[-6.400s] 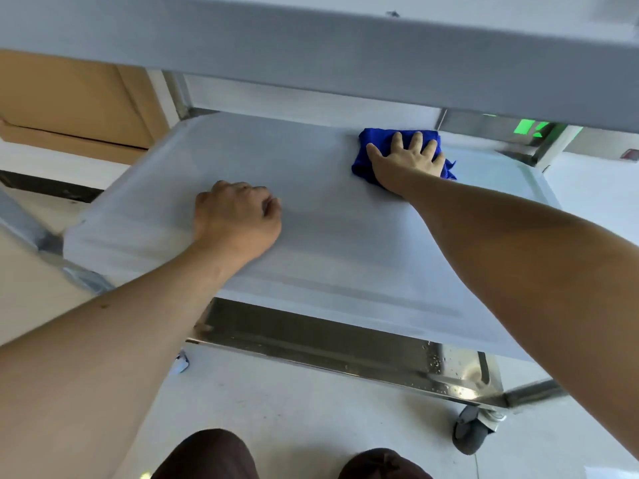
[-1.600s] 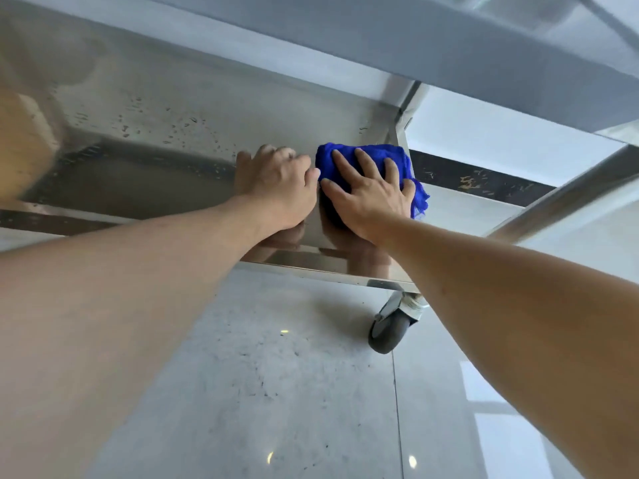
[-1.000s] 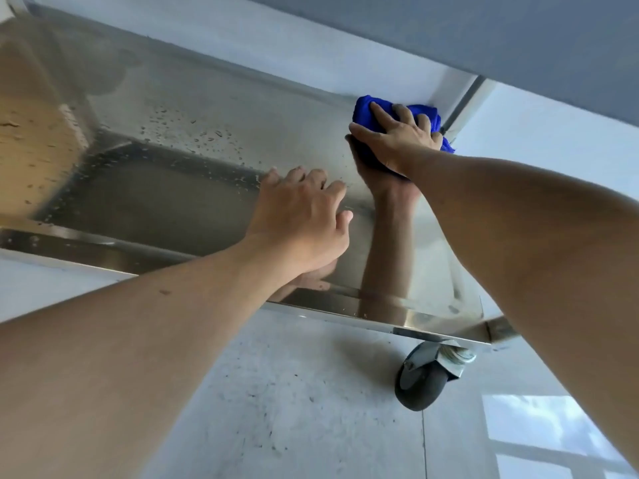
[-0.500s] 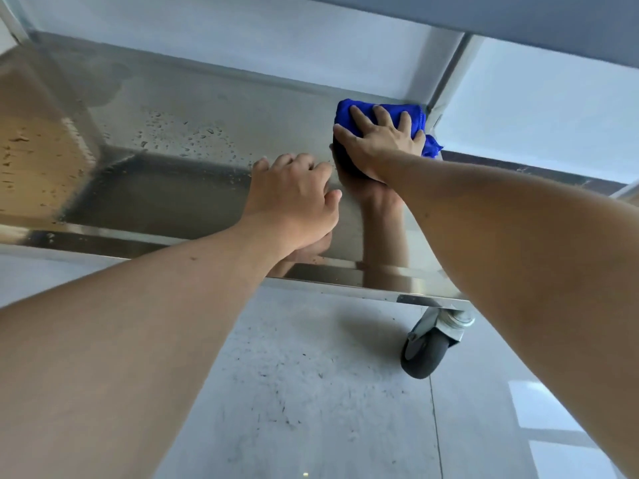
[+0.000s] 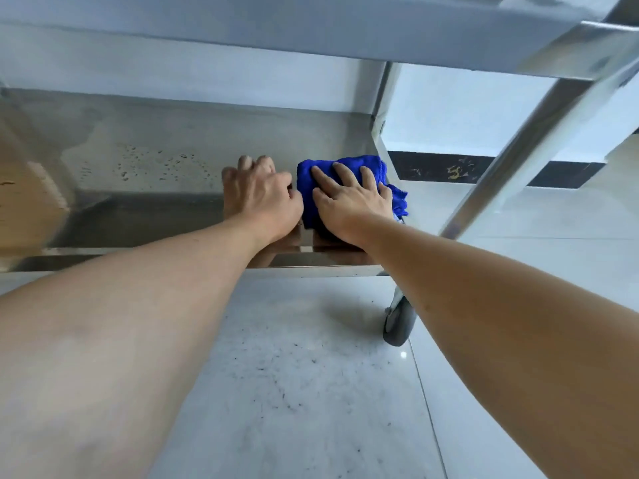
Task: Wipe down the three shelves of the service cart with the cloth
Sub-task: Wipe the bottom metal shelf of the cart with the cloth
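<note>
The bottom shelf point(image 5: 145, 174) of the steel service cart fills the upper left, shiny and dotted with water drops. A folded blue cloth point(image 5: 311, 181) lies on it near the right front corner. My right hand point(image 5: 349, 198) presses flat on the cloth with fingers spread. My left hand point(image 5: 259, 195) rests on the shelf just left of the cloth, fingers loosely bent, holding nothing. The shelf above point(image 5: 311, 32) overhangs the top of the view.
A slanted cart leg point(image 5: 511, 160) runs down the right side to a grey caster wheel point(image 5: 397, 323). Pale tiled floor point(image 5: 294, 392) lies under my arms. A white wall with a dark baseboard point(image 5: 484, 171) stands behind the cart.
My right hand has pulled the cloth from the shelf's far right corner back toward the front edge, ending beside my left hand. Earlier, both hands were on the middle shelf.
</note>
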`<state>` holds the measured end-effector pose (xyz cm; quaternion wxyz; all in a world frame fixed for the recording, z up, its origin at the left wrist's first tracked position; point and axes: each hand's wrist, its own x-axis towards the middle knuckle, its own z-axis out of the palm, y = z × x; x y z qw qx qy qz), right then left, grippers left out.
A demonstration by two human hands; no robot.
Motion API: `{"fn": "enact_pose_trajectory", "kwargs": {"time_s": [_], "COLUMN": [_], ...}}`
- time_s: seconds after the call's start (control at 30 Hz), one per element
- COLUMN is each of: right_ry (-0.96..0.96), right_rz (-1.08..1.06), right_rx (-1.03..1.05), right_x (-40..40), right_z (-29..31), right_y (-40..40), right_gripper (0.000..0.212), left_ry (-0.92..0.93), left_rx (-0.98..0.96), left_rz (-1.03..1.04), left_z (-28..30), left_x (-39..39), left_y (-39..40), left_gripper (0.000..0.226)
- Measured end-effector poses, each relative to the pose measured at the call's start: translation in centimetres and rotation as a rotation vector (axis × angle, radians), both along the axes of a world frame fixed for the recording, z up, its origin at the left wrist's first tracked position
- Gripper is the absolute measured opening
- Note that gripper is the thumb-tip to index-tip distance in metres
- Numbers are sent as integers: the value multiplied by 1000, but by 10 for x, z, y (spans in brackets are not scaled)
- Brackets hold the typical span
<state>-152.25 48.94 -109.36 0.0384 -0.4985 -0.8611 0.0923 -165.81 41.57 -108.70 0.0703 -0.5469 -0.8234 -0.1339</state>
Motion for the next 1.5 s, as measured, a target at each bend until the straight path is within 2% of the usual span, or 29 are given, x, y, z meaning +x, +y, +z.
{"fn": "enact_pose_trajectory", "kwargs": {"time_s": [0.13, 0.23, 0.4, 0.53, 0.63, 0.73, 0.9, 1.1, 1.3, 1.37, 1.5], "right_ry": [-12, -9, 44, -38, -75, -87, -49, -67, -71, -65, -56], "right_rz": [2, 4, 9, 95, 146, 184, 210, 134, 64, 53, 16], "right_rx": [-22, -34, -36, 23, 111, 99, 37, 35, 72, 80, 104], "right_x": [11, 17, 13, 7, -3, -18, -54, -99, -142, -156, -182], "right_z": [4, 6, 7, 13, 12, 7, 2, -2, -5, -6, -7], "right_y": [-41, -66, -105, -122, -131, -136, -122, -82, -33, -17, 14], "right_gripper": [54, 53, 52, 57, 59, 64, 67, 69, 70, 71, 71], "left_ry": [-206, -271, -307, -463, -566, -676, -430, -246, -150, -85, -69], "left_rx": [52, -19, -85, -150, -202, -179, -34, -35, -145, -128, -88], "left_rz": [-14, -20, -44, -22, -95, -116, -22, 28, 36, 29, 3], "left_z": [6, 12, 21, 36, 43, 48, 43, 17, -5, -13, -16], "left_x": [-6, -14, -15, -18, -23, -31, -67, -116, -138, -138, -140], "left_y": [-8, -16, -30, -32, -36, -41, -47, -60, -65, -68, -69], "left_gripper": [37, 42, 17, 26, 26, 32, 39, 48, 51, 52, 57]}}
